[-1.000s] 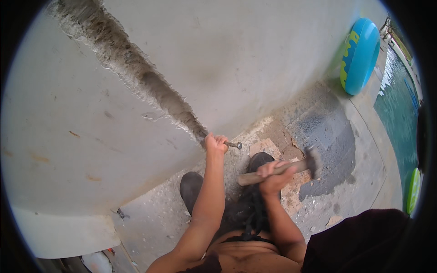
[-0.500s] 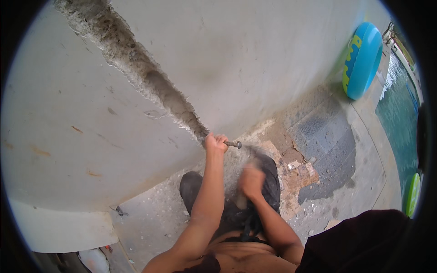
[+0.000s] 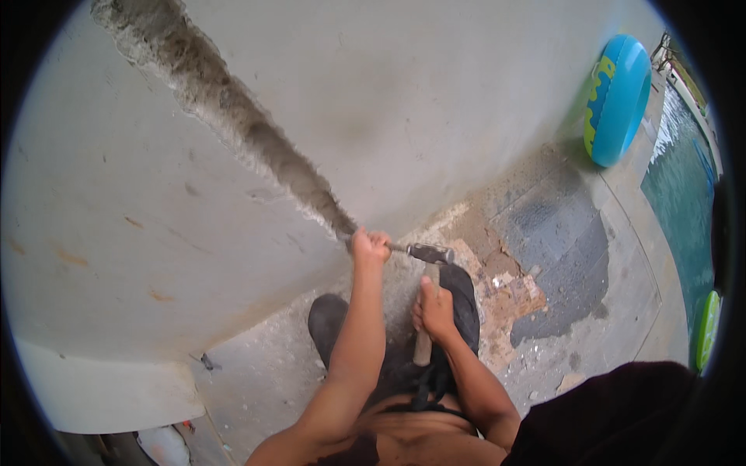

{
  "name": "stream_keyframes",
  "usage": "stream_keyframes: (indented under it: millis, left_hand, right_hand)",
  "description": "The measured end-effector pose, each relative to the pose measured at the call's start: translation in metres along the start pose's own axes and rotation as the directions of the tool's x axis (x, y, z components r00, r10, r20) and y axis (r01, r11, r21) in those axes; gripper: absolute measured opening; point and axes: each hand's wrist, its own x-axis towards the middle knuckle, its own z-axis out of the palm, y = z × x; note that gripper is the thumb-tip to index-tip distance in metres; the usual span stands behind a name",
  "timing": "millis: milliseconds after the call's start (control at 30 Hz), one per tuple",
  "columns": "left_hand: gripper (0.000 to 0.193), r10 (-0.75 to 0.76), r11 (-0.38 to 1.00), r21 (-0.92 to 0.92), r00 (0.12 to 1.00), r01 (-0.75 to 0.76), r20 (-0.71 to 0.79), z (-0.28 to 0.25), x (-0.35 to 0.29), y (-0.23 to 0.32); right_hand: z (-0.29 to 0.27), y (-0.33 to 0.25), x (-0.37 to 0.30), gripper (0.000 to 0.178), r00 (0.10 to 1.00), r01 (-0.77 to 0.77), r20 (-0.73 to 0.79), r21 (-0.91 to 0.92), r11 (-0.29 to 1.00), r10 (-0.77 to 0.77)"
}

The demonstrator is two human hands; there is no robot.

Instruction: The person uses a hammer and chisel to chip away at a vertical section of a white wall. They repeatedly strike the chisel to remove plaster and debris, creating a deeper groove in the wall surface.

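My left hand (image 3: 371,245) is closed around a metal chisel (image 3: 399,248) and holds it at the lower end of a rough groove (image 3: 272,147) cut into the pale wall (image 3: 435,85). The chisel's tip is hidden by the hand and the groove's edge. My right hand (image 3: 437,309) grips the wooden handle of a hammer (image 3: 423,347). The hammer's dark metal head lies against the struck end of the chisel, just right of my left hand.
Broken cardboard (image 3: 509,299) and crumbs of debris lie on the paved floor (image 3: 622,311). A dark patch (image 3: 559,272) spreads beside them. A blue swim ring (image 3: 622,101) leans at the wall, near pool water (image 3: 680,202). A green float (image 3: 706,330) is at far right.
My right hand and the hammer were blurred in motion; now the hammer head meets the chisel's end. My left hand keeps the chisel in nearly the same place.
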Motion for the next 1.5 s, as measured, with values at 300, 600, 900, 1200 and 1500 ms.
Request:
stream_keyframes:
  millis: [300, 600, 900, 1200, 1500]
  left_hand:
    - [0.043, -0.081, 0.994, -0.071, 0.994, 0.086, 0.068, -0.003, 0.001, -0.005]
    - [0.041, -0.039, 0.997, -0.060, 0.999, 0.041, 0.036, -0.004, 0.004, 0.010]
    - [0.043, -0.040, 0.998, -0.049, 0.998, 0.042, 0.055, -0.013, 0.012, 0.017]
    - [0.044, -0.110, 0.992, -0.054, 0.992, 0.113, 0.057, -0.001, 0.016, 0.006]
    - [0.043, -0.089, 0.991, -0.091, 0.994, 0.094, 0.056, -0.003, 0.003, 0.017]
  right_hand:
    - [-0.009, -0.046, 0.005, 0.048, 0.960, 0.275, -0.234, 0.702, 0.657, -0.152]
    - [-0.036, -0.089, 0.000, 0.047, 0.964, 0.202, -0.264, 0.740, 0.642, 0.001]
    - [-0.006, -0.048, 0.000, 0.053, 0.956, -0.285, 0.003, 0.253, 0.925, 0.294]
    - [0.004, 0.003, 0.005, 0.041, 0.969, 0.226, -0.078, -0.117, 0.967, -0.236]
    - [-0.043, -0.097, 0.007, 0.045, 0.927, 0.364, -0.342, 0.731, 0.577, -0.151]
